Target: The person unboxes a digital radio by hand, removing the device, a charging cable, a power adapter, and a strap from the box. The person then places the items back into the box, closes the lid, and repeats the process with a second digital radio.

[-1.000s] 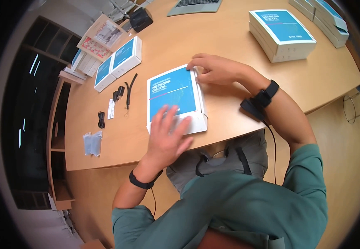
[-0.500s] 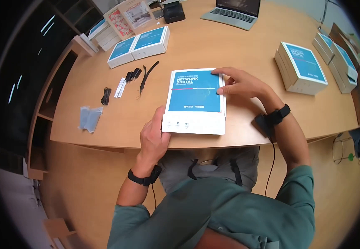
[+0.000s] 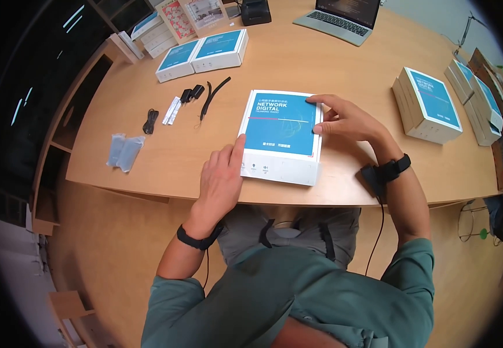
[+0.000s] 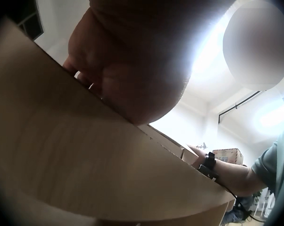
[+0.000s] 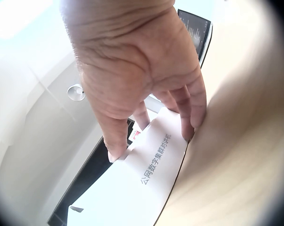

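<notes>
A white box with a blue lid panel printed NETWORK DIGITAL (image 3: 280, 124) lies flat near the front edge of the table, lid up. My left hand (image 3: 221, 177) lies along its left side, fingers extended and the index finger against the edge. From the right, my right hand (image 3: 350, 120) grips the box's side near the far right corner. In the right wrist view, the thumb presses the box's upper edge while other fingers reach down its printed side wall (image 5: 156, 160) to the table. The left wrist view shows mostly palm and table, with the left fingertips hidden.
Left of the box lie a black strap (image 3: 212, 98), black adapters (image 3: 192, 94), white strips (image 3: 171, 111), a coiled cable (image 3: 150, 122) and a translucent packet (image 3: 125, 152). Similar boxes (image 3: 219, 49) stand at back left, a stack (image 3: 428, 104) at right. A laptop (image 3: 338, 22) sits behind.
My left hand has come from over the lid to the box's lower left corner, then up along its left side. The right hand stays at the right edge. The head view has shifted.
</notes>
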Tool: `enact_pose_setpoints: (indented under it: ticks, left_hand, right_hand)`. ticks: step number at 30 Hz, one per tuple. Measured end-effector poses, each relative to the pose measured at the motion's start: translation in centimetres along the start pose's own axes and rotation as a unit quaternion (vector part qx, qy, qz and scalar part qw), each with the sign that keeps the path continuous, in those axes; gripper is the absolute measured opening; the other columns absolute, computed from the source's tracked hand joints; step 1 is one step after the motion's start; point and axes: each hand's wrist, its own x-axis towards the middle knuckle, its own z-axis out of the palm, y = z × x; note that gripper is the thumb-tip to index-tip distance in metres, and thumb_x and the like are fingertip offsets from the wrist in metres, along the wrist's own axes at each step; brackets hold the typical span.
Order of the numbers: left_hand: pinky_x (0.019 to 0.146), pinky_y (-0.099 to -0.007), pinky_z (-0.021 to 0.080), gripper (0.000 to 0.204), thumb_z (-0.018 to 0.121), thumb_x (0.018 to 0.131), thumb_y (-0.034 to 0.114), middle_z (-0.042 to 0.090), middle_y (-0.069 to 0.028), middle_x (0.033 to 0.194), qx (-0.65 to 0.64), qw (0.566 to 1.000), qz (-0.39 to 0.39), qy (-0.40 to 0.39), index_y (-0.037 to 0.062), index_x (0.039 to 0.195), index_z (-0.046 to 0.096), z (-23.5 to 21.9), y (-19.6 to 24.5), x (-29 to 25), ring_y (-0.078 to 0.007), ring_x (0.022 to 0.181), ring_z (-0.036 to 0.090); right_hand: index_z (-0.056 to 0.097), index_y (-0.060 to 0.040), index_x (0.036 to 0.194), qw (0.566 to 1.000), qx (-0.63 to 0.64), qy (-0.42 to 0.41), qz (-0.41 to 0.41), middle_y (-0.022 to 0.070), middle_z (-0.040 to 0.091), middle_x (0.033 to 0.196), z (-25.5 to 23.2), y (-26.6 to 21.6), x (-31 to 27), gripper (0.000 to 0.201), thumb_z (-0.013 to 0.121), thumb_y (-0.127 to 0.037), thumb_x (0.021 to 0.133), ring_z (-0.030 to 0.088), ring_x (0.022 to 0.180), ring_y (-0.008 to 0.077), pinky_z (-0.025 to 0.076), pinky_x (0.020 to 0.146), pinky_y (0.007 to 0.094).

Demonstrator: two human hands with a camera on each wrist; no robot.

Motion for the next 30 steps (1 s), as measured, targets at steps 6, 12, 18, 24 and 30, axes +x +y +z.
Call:
enact_pose_setpoints:
  ticks: [6, 12, 18, 24, 30]
  left_hand:
    - [0.103, -0.0526, 0.053, 0.071, 0.066, 0.099, 0.003, 0.065, -0.0238, 0.139, -0.096, 0.995, 0.026, -0.003, 0.0011, 0.166, 0.042, 0.3, -0.5, 1.3, -0.0456, 0.12, 0.063]
    - [0.101, -0.052, 0.056, 0.06, 0.064, 0.102, 0.003, 0.073, -0.0282, 0.13, -0.195, 0.98, -0.032, 0.007, 0.0009, 0.16, 0.052, 0.0, -0.1, 1.8, -0.0483, 0.115, 0.069]
    - [0.1, -0.0498, 0.059, 0.056, 0.061, 0.101, -0.001, 0.073, -0.0284, 0.133, -0.204, 0.978, -0.04, 0.01, -0.0014, 0.156, 0.056, -2.0, 0.2, 2.3, -0.0481, 0.118, 0.072]
    - [0.09, -0.0496, 0.059, 0.051, 0.065, 0.099, 0.002, 0.073, -0.0261, 0.126, -0.161, 0.986, 0.026, 0.019, -0.0043, 0.15, 0.062, -2.2, 0.8, -1.3, -0.0461, 0.106, 0.072]
    - [0.091, -0.0485, 0.059, 0.051, 0.066, 0.1, 0.002, 0.074, -0.0247, 0.127, -0.22, 0.974, 0.024, 0.044, -0.0053, 0.15, 0.061, -2.7, 2.2, -4.9, -0.0446, 0.106, 0.073]
  right_hand:
    - [0.043, -0.0156, 0.173, 0.994, -0.054, -0.073, -0.063, 0.025, 0.042, 0.165, -0.7, 0.5, -0.6, 0.126, 0.105, -0.045, 0.068, 0.062, 0.129, 0.0393, 0.05, 0.118, 0.0443]
    - [0.042, -0.0227, 0.173, 0.984, -0.177, -0.03, -0.02, 0.0338, 0.029, 0.173, 0.8, -1.8, -1.3, 0.125, 0.106, -0.04, 0.066, 0.046, 0.155, 0.0526, 0.04, 0.13, 0.0515]
    - [0.044, -0.0171, 0.17, 0.984, -0.174, -0.044, -0.02, 0.0336, 0.022, 0.179, 0.5, -3.2, -2.4, 0.119, 0.104, -0.044, 0.071, 0.04, 0.158, 0.0529, 0.04, 0.131, 0.052]
    - [0.04, -0.0085, 0.17, 0.926, -0.336, 0.014, -0.169, 0.0272, 0.034, 0.176, 4.3, -2.8, -9.3, 0.126, 0.099, -0.057, 0.07, 0.039, 0.156, 0.0551, 0.039, 0.129, 0.0588]
    - [0.047, -0.0097, 0.165, 0.912, -0.365, 0.079, -0.17, 0.0234, 0.04, 0.173, 9.5, -4.0, -15.4, 0.117, 0.104, -0.035, 0.066, 0.042, 0.156, 0.0513, 0.042, 0.123, 0.0608]
